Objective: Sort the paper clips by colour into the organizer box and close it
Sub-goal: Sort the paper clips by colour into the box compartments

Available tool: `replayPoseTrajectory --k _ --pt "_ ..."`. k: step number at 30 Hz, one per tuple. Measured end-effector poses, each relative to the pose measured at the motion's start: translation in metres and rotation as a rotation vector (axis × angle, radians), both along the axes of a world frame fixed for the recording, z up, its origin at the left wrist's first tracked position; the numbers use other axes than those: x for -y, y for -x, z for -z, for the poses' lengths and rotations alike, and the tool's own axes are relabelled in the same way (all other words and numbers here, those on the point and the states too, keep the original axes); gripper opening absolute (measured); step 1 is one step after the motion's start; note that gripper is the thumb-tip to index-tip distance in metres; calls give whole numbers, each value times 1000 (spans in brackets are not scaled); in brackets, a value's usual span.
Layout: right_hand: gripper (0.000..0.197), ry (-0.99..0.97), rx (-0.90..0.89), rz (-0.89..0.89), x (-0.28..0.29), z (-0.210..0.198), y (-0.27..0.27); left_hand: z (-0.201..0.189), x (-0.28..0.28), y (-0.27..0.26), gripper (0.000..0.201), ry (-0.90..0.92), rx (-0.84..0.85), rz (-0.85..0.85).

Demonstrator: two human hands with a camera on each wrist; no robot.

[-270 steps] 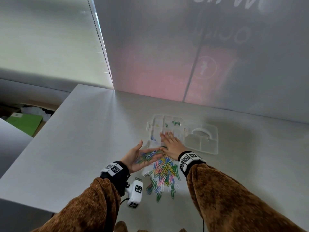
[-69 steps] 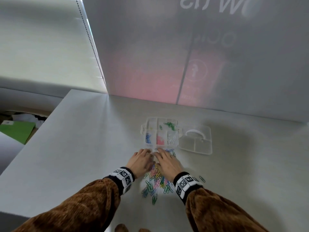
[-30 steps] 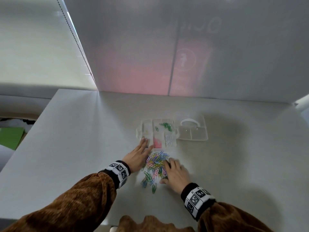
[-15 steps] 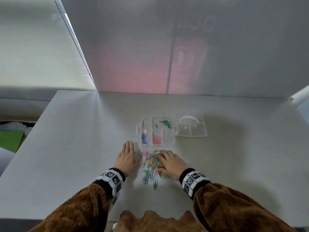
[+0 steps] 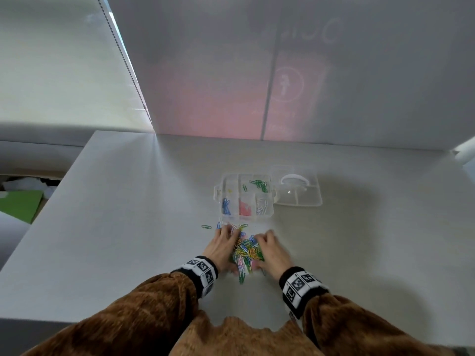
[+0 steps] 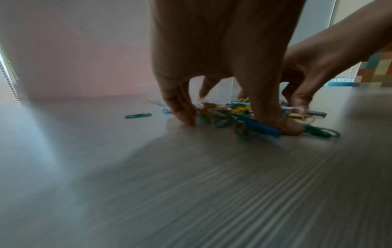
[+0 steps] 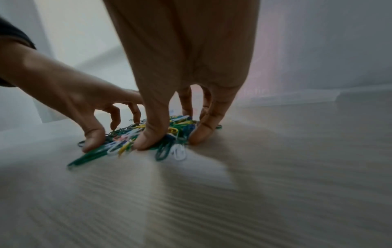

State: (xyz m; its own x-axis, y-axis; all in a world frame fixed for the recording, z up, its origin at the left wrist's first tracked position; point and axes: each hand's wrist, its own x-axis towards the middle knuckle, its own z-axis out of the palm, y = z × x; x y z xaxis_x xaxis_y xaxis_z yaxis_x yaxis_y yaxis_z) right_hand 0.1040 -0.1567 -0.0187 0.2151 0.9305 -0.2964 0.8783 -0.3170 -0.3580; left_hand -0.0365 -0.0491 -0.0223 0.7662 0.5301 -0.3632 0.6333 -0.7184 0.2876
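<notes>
A clear organizer box (image 5: 218, 195) lies open on the table, its lid (image 5: 299, 199) flat to the right. Its compartments hold blue clips (image 5: 226, 207), red ones (image 5: 244, 208), white ones (image 5: 262, 208) and green ones (image 5: 259, 185). Just in front lies a mixed pile of paper clips (image 5: 245, 251). My left hand (image 5: 226, 240) (image 6: 233, 120) and right hand (image 5: 262, 242) (image 7: 172, 139) cup the pile from both sides, with curled fingers and thumbs pressed into it. One green clip (image 5: 206, 227) (image 6: 137, 115) lies apart to the left.
The grey table (image 5: 128, 227) runs wide to the left and right of the box. A frosted wall panel (image 5: 257, 73) stands at the table's far edge. Beyond the left edge, lower down, lies a green sheet (image 5: 20, 205).
My left hand has moved from flat on the table beside the pile onto it. Both hands have drawn closer and bunched the clips together.
</notes>
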Motion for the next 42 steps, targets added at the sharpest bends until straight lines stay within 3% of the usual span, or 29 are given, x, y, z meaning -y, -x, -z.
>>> replayPoseTrajectory --k 5,8,13,16,20,22,26,28,30,33,36,42 --pt "30 -83 -115 59 -15 -7 -2 -4 10 -16 52 150 51 -128" --pt "8 -142 -271 169 -16 -7 -13 -9 3 -12 27 240 79 -231" --pt "10 -174 -713 461 -13 -16 -28 -10 -17 10 32 436 166 -447" --pt "10 -182 -859 497 -13 -27 -33 -18 -20 17 9 819 381 -692" --pt "10 -207 -960 439 -19 -51 -28 -35 -23 13 21 1484 672 -1012" --pt "11 -231 -985 391 -24 -65 -22 -39 -22 10 24 1652 711 -1089" --pt "18 -272 -788 215 -33 -90 -6 -39 -17 -3 53 1774 729 -1083" --pt "25 -247 -620 70 -34 -97 0 -41 -13 -8 53 1839 746 -1072" --pt "31 -227 -596 -7 -32 -102 2 -47 -11 -12 46 1857 759 -1075" --pt "28 -287 -607 48 -30 -110 -8 -51 -12 -14 38 1826 778 -1080" --pt "18 -434 -497 149 -29 -109 -28 -53 -14 -15 49 1852 771 -1089" --pt "12 -345 -503 170 -19 -88 -29 -56 -17 -17 64 1957 735 -975"
